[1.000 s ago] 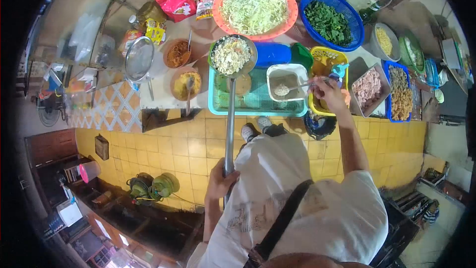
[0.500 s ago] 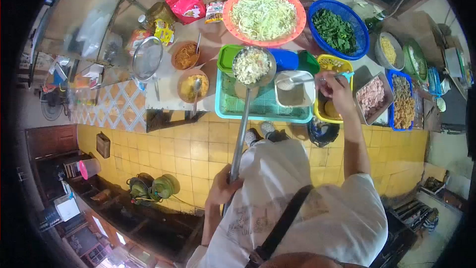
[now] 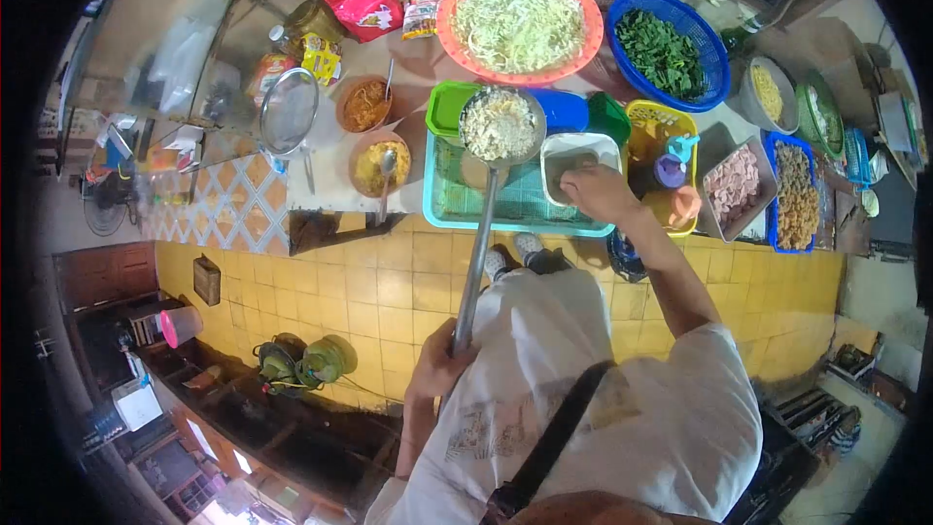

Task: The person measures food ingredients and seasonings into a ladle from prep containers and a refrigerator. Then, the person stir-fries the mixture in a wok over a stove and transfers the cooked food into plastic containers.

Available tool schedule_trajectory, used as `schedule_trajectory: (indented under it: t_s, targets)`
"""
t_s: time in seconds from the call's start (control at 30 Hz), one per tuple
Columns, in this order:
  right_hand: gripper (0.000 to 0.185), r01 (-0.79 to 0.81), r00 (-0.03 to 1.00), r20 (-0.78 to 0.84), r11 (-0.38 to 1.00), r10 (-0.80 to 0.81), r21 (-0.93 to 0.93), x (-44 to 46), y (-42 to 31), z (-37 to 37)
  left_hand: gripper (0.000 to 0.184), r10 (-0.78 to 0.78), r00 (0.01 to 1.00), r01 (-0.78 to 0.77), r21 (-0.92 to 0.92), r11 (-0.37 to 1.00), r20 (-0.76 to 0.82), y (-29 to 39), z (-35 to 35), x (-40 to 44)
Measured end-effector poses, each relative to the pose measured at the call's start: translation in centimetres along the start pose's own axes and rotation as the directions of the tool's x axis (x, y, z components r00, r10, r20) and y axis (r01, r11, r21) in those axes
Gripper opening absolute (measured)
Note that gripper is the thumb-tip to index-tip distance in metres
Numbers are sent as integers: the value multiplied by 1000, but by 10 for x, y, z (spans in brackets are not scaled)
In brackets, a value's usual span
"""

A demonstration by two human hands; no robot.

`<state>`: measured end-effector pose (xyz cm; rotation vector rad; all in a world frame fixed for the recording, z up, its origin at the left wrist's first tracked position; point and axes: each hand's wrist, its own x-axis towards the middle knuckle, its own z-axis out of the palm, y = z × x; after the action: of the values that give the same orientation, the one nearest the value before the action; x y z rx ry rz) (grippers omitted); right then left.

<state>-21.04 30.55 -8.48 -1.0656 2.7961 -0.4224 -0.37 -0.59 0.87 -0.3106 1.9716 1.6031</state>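
My left hand (image 3: 442, 362) is wrapped round the long metal handle of a ladle (image 3: 478, 262). The ladle's round bowl, full of a pale chopped mixture (image 3: 500, 124), is over the upper part of a turquoise basket (image 3: 457, 209). My right hand (image 3: 595, 191) reaches over the right side of a white square container (image 3: 581, 144), its fingers bent down inside the rim. Whatever those fingers hold is hidden. A yellow basket (image 3: 692, 126) with bottles stands just right of that hand.
Shredded cabbage (image 3: 520, 24) fills an orange basket at the back, beside leafy greens (image 3: 661, 53) in a blue one. Chopped meat (image 3: 734, 183) lies in a grey tray at the right. A strainer (image 3: 289, 113) and two bowls of paste (image 3: 365, 105) (image 3: 374, 167) stand left.
My right hand has moved left and down from above the yellow basket to the white container. The spoon it held over that container no longer shows. More pale powder lies on the ladle's mixture.
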Motion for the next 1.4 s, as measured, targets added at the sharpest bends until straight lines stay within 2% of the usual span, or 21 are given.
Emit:
schedule_trajectory:
  t_s: [0.07,0.1,0.17,0.3,0.37,0.4,0.47,0.67,0.8,0.87,0.93,1.0,1.03,1.07,1.13,1.17,1.23,1.3,1.33,1.37,1.4]
  targets:
    - [21,-235,965,-66,950,253,205,-4,-14,-26,18,-36,999,35,-46,998,-26,10,2,-1]
    - [21,-237,965,-65,949,255,210,-7,-16,-36,18,-40,999,39,-42,998,-26,11,1,0]
    - [22,-387,886,24,709,464,590,-18,-11,-50,23,-81,997,81,26,996,-3,12,0,0]
    - [24,-325,835,-70,592,546,737,-43,13,-38,24,-60,998,60,44,997,0,13,2,3]
    - [23,-274,783,-8,357,622,893,-52,24,-23,20,-93,995,92,-20,996,-37,24,6,4]
    - [23,-273,783,-10,358,622,893,-53,23,-24,20,-91,995,91,-20,996,-37,19,6,5]
    - [22,-178,724,91,57,684,982,-55,18,-31,20,-70,997,71,25,997,-37,5,4,6]
    - [20,-152,687,94,16,720,988,-55,15,-46,20,-71,997,73,57,996,-41,29,6,4]
    - [19,-164,700,106,15,706,986,-52,16,-56,20,-62,997,64,42,997,-54,25,7,2]
    - [18,-133,661,78,14,746,991,-48,11,-67,21,-42,999,44,61,997,-23,16,4,2]
    - [17,-122,713,53,49,700,991,-38,5,-79,21,-61,998,62,41,997,-14,18,3,-1]
    - [17,-109,643,-43,147,765,983,-21,-6,-82,21,-78,997,78,15,997,-3,17,5,-1]
    - [16,-181,681,-296,545,670,818,-17,-6,-81,21,-88,996,88,29,996,15,15,5,-2]
    - [16,-176,683,-297,545,667,820,-15,-10,-79,22,-95,995,93,47,995,32,13,2,-2]
    - [15,-266,604,-575,821,551,506,-16,-19,-76,21,-93,995,93,23,995,22,1,2,-2]
    - [11,-246,680,-574,880,456,407,-20,-19,-69,20,-99,995,99,0,995,22,-3,3,-3]
    - [14,-449,762,-336,825,554,342,-27,-31,-45,19,-59,998,59,2,998,19,9,2,-4]
    - [23,-309,846,-297,860,444,405,-35,-52,-37,18,-15,998,15,5,1000,63,5,4,3]
    - [23,-348,828,-295,849,477,398,-45,-60,-34,18,-27,997,35,-94,995,79,-10,3,5]
    - [26,-338,760,-364,805,539,487,-54,-65,-31,18,-37,995,53,-188,981,91,-18,3,9]
    - [29,-307,682,-427,762,594,570,-64,-68,-27,18,-30,992,51,-176,983,123,-17,4,13]
